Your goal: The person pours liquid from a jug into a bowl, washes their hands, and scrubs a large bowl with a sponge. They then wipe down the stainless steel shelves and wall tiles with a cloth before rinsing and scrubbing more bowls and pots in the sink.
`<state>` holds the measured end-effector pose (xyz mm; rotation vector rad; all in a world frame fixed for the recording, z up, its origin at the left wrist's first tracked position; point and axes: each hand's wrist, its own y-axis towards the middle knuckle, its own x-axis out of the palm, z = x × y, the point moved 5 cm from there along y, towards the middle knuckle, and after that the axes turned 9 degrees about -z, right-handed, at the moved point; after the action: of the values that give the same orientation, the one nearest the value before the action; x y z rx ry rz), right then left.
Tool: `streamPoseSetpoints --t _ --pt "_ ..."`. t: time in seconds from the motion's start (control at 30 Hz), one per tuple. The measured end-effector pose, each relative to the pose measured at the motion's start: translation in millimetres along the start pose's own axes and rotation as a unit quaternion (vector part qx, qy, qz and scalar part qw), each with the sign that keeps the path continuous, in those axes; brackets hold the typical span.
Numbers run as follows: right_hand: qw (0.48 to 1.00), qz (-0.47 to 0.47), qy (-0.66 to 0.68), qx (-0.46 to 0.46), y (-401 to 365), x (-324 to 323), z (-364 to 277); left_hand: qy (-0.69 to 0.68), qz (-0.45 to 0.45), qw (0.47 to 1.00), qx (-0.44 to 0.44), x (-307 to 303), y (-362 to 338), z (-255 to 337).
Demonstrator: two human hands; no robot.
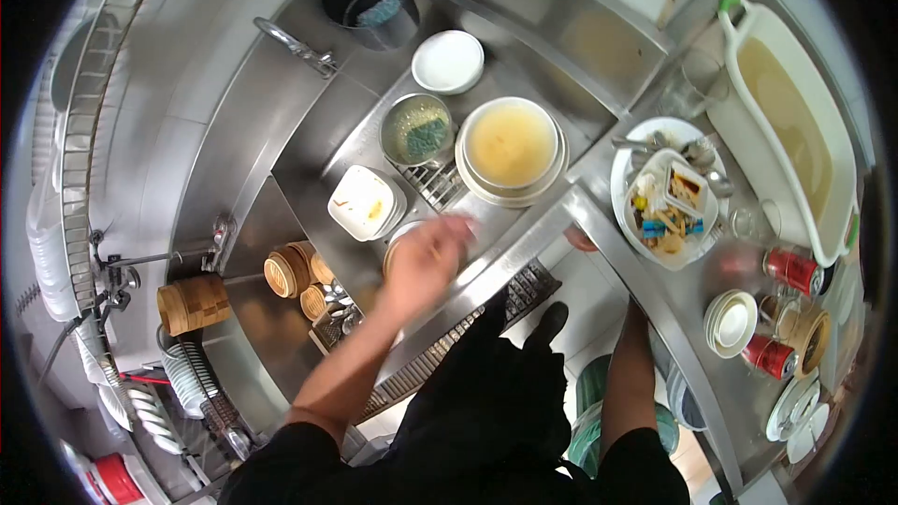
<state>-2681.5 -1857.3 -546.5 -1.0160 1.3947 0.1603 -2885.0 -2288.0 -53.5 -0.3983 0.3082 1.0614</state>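
My left hand [428,260] is over the front of the steel sink, its fingers smeared by motion; whether it holds anything does not show. Partly beneath it is a round bowl [391,252]. Just beyond stand stacked white square dishes [360,201] with food smears. A metal pot [402,122] holds cloudy liquid and a green scouring pad [427,137]. Beside it, a large white bowl [511,145] of yellowish liquid rests on stacked plates. Of my right hand [581,239] only a small part shows by the counter edge; the rest is hidden below the counter.
On the right counter [645,285] are a plate [624,168] with food scraps and cutlery, small bowls [731,323], red cans [793,268], and a white tub [744,131] of murky water. Bamboo steamers [194,304] stand left. A black bucket [385,23] sits behind the sink, near a faucet [295,45].
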Motion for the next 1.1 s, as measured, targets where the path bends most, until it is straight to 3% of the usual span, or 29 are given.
streamPoseSetpoints --t 0.03,0.07,0.1,0.13,0.17,0.2,0.23,0.27,0.3,0.33,0.37,0.4,0.43,0.53,0.67,0.77,0.8,0.87,0.93,0.97,1.0,1.03,1.07,1.1 --pt "0.999 0.023 -0.029 -0.032 0.2 21.5 14.3 0.023 0.102 0.995 -0.001 -39.5 27.8 -0.6" --pt "0.992 0.061 -0.071 -0.084 -4.4 39.6 25.1 0.089 0.152 0.984 -0.036 -79.6 54.1 -8.5" --pt "0.973 0.123 -0.133 -0.140 -7.0 66.7 38.1 0.148 0.207 0.967 -0.014 -118.4 85.2 -35.9" --pt "0.917 0.247 -0.234 -0.208 -7.1 124.4 65.3 0.231 0.255 0.939 -0.032 -153.1 110.2 -55.4" --pt "0.970 0.010 -0.014 -0.242 -60.0 67.1 20.0 0.326 0.293 0.898 0.013 -181.5 137.3 -73.3" --pt "0.937 -0.182 0.207 -0.213 -98.3 56.0 -2.0 0.416 0.329 0.846 0.057 -201.6 162.5 -81.7" --pt "0.840 -0.321 0.411 -0.148 -131.5 54.7 -13.6 0.440 0.292 0.849 0.004 -217.2 189.5 -87.1" --pt "0.709 -0.436 0.548 -0.081 -174.6 51.8 -28.2 0.463 0.248 0.850 -0.051 -230.7 209.3 -94.6" --pt "0.738 -0.400 0.544 -0.010 -203.7 38.8 -44.0 0.483 0.199 0.846 -0.108 -239.4 219.7 -105.8" --pt "0.829 -0.378 0.392 -0.131 -231.7 -1.4 -74.5 0.504 0.190 0.833 -0.126 -242.6 225.2 -124.7" --pt "0.900 -0.287 0.285 -0.163 -244.0 -2.4 -84.6 0.525 0.182 0.819 -0.142 -242.2 233.4 -148.2" --pt "0.890 -0.295 0.281 -0.204 -263.4 -29.1 -107.3 0.546 0.176 0.804 -0.157 -245.1 241.1 -161.3" --pt "0.889 -0.307 0.283 -0.186 -282.9 -65.8 -141.4 0.551 0.130 0.798 -0.206 -240.9 239.4 -168.1" --pt "0.886 -0.328 0.278 -0.174 -317.4 -168.7 -238.8 0.559 0.075 0.794 -0.226 -229.5 228.9 -205.6" --pt "0.879 -0.412 0.162 -0.176 -329.6 -293.7 -349.1 0.506 0.101 0.828 -0.219 -225.3 221.5 -229.2" --pt "0.875 -0.370 -0.130 -0.282 -320.8 -337.5 -396.5 0.406 0.141 0.882 -0.194 -213.6 214.1 -226.3" --pt "0.880 -0.316 -0.138 -0.327 -314.5 -343.7 -408.2 0.364 0.161 0.898 -0.188 -212.2 211.9 -220.3" --pt "0.897 -0.251 -0.068 -0.358 -308.9 -364.4 -452.7 0.290 0.224 0.920 -0.140 -211.4 205.0 -204.6" --pt "0.872 -0.315 0.011 -0.374 -289.5 -358.1 -496.6 0.177 0.255 0.943 -0.119 -211.6 204.9 -197.8" --pt "0.857 -0.288 0.054 -0.423 -273.6 -347.8 -518.9 0.178 0.278 0.940 -0.082 -208.4 212.9 -206.6" --pt "0.836 -0.259 0.097 -0.473 -255.5 -336.2 -545.2 0.055 0.229 0.968 -0.084 -203.5 227.3 -223.4" --pt "0.834 -0.259 0.150 -0.464 -241.6 -329.7 -575.0 -0.069 0.175 0.978 -0.087 -197.0 237.7 -238.8" --pt "0.828 -0.261 0.204 -0.453 -228.8 -322.5 -607.3 -0.191 0.120 0.970 -0.088 -190.8 243.0 -246.6" --pt "0.820 -0.317 0.286 -0.382 -209.8 -306.6 -638.0 -0.271 0.100 0.951 -0.109 -189.1 243.6 -244.4"
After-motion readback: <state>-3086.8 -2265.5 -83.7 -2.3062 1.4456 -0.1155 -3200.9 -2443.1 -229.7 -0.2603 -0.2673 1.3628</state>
